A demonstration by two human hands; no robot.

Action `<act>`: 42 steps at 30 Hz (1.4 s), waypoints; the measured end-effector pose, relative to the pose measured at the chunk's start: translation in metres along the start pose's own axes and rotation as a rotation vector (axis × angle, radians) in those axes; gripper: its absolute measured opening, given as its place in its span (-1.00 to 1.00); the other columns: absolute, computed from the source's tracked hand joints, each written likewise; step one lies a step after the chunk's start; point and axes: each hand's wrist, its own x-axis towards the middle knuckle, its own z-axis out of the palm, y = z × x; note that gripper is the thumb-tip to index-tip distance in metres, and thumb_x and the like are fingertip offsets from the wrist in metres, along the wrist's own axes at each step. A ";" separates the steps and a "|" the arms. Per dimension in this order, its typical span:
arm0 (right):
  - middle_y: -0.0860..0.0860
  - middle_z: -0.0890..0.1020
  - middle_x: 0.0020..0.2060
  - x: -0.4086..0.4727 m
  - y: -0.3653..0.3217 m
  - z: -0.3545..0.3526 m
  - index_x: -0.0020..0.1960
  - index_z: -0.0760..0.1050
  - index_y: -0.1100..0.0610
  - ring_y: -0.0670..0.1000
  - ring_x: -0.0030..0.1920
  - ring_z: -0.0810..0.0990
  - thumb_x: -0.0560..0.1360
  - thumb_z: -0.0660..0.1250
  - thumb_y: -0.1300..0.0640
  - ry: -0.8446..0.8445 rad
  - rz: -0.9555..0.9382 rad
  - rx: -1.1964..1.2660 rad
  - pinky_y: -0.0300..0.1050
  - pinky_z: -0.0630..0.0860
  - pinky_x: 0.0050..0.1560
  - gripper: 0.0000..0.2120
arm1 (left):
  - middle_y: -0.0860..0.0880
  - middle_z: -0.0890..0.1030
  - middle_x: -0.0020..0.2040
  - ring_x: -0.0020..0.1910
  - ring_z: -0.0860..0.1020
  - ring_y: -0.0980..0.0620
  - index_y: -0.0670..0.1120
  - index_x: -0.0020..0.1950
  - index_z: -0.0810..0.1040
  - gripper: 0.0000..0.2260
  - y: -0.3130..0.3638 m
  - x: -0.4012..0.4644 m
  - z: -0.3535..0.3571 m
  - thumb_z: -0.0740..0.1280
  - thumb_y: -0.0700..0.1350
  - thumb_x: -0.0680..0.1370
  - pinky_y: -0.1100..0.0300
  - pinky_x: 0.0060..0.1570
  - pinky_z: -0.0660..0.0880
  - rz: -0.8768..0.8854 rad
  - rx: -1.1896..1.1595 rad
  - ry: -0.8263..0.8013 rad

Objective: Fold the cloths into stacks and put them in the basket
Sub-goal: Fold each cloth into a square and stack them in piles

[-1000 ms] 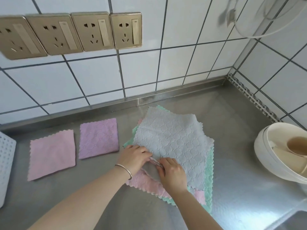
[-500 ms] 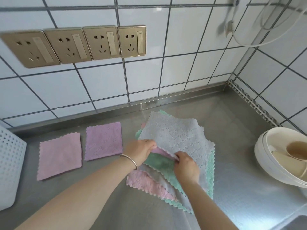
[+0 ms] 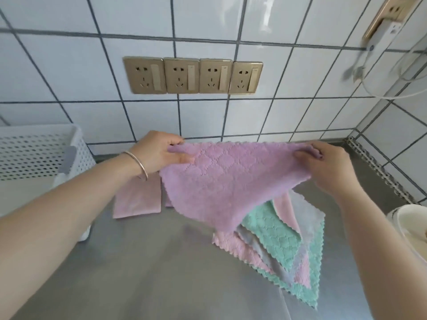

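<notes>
Item: purple cloth [image 3: 226, 181], soft quilted microfibre with a diamond pattern and pinked zigzag edges. You hold it in the air above the surface [image 3: 150, 273], stretched by its top edge; the lower corner hangs down to a point over the pile.

Your left hand [image 3: 159, 155]: fingers pinched on the cloth's left top corner; a thin metal bangle [image 3: 138, 163] sits at the wrist.

Your right hand [image 3: 328, 167]: fingers pinched on the right top corner, which is bunched.

Pile of unfolded cloths [image 3: 288, 245]: green, pink and grey sheets of the same scalloped weave, fanned and overlapping, flat on the surface below and right of the held cloth.

Folded pink cloth [image 3: 137, 199]: a neat rectangle lying flat, left of the pile, partly under your left wrist. A second folded piece beside it is mostly hidden by the held cloth.

Basket [image 3: 37, 151]: white perforated plastic, rectangular, at the far left against the tiled wall [image 3: 231, 116].

Surface: brushed steel, smooth, bare in front of you between your forearms. A cream round container [image 3: 406, 225] sits at the right edge.
</notes>
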 end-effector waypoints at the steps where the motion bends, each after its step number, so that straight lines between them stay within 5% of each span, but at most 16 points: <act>1: 0.19 0.55 -0.37 0.002 -0.009 0.012 -0.23 0.53 0.25 0.06 -0.33 0.42 0.45 0.29 0.18 -0.004 -0.005 0.020 -0.15 0.29 -0.37 -0.84 | 0.03 0.18 -0.48 -0.49 0.18 0.11 -0.02 -0.48 0.23 -0.57 -0.010 -0.008 -0.010 0.45 0.07 0.36 0.31 -0.51 0.13 -0.045 0.026 0.021; 5: 0.04 0.40 -0.46 0.004 -0.053 0.057 -0.36 0.47 0.16 0.03 -0.36 0.31 0.47 0.28 0.18 -0.047 -0.014 0.127 -0.13 0.19 -0.38 -0.77 | 0.05 0.37 -0.54 -0.45 0.32 0.09 0.02 -0.45 0.39 -0.69 -0.041 -0.040 -0.051 0.39 -0.06 0.46 0.42 -0.48 0.22 -0.175 0.010 0.167; 9: 0.11 0.43 -0.36 -0.009 -0.089 0.076 -0.18 0.41 0.33 0.06 -0.34 0.31 0.52 0.23 0.17 -0.089 -0.103 0.112 -0.13 0.20 -0.40 -0.78 | 0.19 0.53 -0.43 -0.42 0.42 0.26 0.03 -0.27 0.52 -0.82 -0.053 -0.080 -0.086 0.32 -0.16 0.52 0.57 -0.46 0.28 -0.209 -0.127 0.309; 13: 0.02 0.39 -0.46 -0.049 -0.096 0.082 -0.30 0.41 0.16 -0.01 -0.43 0.28 0.54 0.21 0.22 -0.167 -0.188 0.089 -0.31 0.20 -0.51 -0.76 | 0.42 0.57 -0.30 -0.29 0.48 0.49 0.28 -0.25 0.56 -0.76 -0.052 -0.147 -0.096 0.23 -0.03 0.51 0.62 -0.23 0.31 -0.166 -0.228 0.220; 15: -0.05 0.52 -0.46 -0.073 -0.092 0.085 -0.34 0.44 -0.03 -0.11 -0.42 0.41 0.54 0.22 0.26 -0.239 -0.194 0.137 -0.42 0.30 -0.44 -0.67 | 0.42 0.58 -0.19 -0.19 0.51 0.44 0.46 -0.18 0.50 -0.75 -0.057 -0.183 -0.089 0.16 0.07 0.45 0.57 -0.12 0.33 -0.174 -0.209 0.176; 18: -0.35 0.64 -0.29 -0.110 -0.073 0.101 -0.20 0.53 -0.28 -0.25 -0.15 0.57 0.53 0.22 0.30 -0.418 -0.130 0.113 -0.53 0.38 -0.20 -0.54 | 0.30 0.61 -0.10 -0.15 0.55 0.26 0.50 -0.09 0.46 -0.82 -0.078 -0.232 -0.067 0.15 0.19 0.48 0.47 -0.11 0.35 -0.224 -0.186 0.046; 22: -0.28 0.63 -0.19 -0.162 -0.021 0.134 -0.27 0.52 -0.45 -0.27 -0.12 0.56 0.52 0.27 0.26 -0.655 -0.010 -0.057 -0.51 0.37 -0.16 -0.44 | 0.53 0.51 -0.09 -0.06 0.47 0.49 0.44 -0.11 0.43 -0.79 -0.098 -0.282 -0.018 0.12 0.09 0.55 0.51 -0.05 0.35 -0.340 -0.128 -0.242; 25: -0.10 0.64 -0.25 -0.195 0.008 0.166 -0.30 0.53 -0.30 -0.17 -0.19 0.55 0.53 0.27 0.20 -0.860 0.055 -0.220 -0.47 0.33 -0.20 -0.58 | 0.22 0.60 -0.08 -0.03 0.53 0.19 0.23 0.01 0.49 -0.80 -0.128 -0.314 0.022 0.12 -0.01 0.60 0.29 0.05 0.40 -0.428 -0.052 -0.377; 27: -0.11 0.55 -0.41 -0.213 0.029 0.181 -0.52 0.46 -0.21 -0.27 -0.32 0.46 0.52 0.26 0.21 -0.951 0.070 -0.311 -0.45 0.27 -0.24 -0.50 | 0.18 0.46 -0.27 -0.16 0.43 0.05 0.23 -0.08 0.39 -0.84 -0.140 -0.329 0.039 0.09 -0.02 0.57 0.26 -0.13 0.35 -0.462 0.006 -0.513; 30: -0.07 0.51 -0.39 -0.226 0.035 0.189 -0.22 0.61 -0.08 -0.21 -0.32 0.44 0.53 0.21 0.11 -1.112 0.121 -0.407 -0.34 0.38 -0.15 -0.74 | 0.10 0.29 -0.40 -0.30 0.31 0.10 0.26 -0.39 0.33 -0.73 -0.148 -0.340 0.054 0.08 -0.04 0.46 0.24 -0.32 0.21 -0.461 0.077 -0.708; 32: -0.15 0.47 -0.55 -0.225 0.041 0.191 -0.48 0.50 -0.11 -0.20 -0.44 0.37 0.48 0.21 0.14 -1.119 0.104 -0.470 -0.34 0.26 -0.29 -0.61 | 0.08 0.28 -0.43 -0.39 0.24 0.21 0.22 -0.44 0.33 -0.68 -0.152 -0.342 0.059 0.11 -0.08 0.48 0.29 -0.38 0.16 -0.484 0.077 -0.750; 36: -0.03 0.39 -0.52 -0.209 0.038 0.199 -0.48 0.28 0.05 -0.15 -0.43 0.29 0.52 0.21 0.13 -1.062 0.077 -0.484 -0.27 0.15 -0.40 -0.60 | 0.21 0.44 -0.45 -0.43 0.29 0.26 0.22 -0.42 0.36 -0.63 -0.160 -0.327 0.059 0.14 -0.07 0.57 0.39 -0.37 0.19 -0.569 -0.078 -0.633; 42: 0.12 0.60 -0.25 -0.180 0.036 0.237 -0.20 0.48 0.22 0.01 -0.23 0.45 0.55 0.20 0.15 -0.817 0.115 -0.334 -0.18 0.28 -0.29 -0.80 | 0.09 0.38 -0.34 -0.26 0.34 0.07 0.08 -0.33 0.29 -0.69 -0.178 -0.285 0.062 0.14 -0.18 0.59 0.30 -0.32 0.23 -0.719 -0.116 -0.292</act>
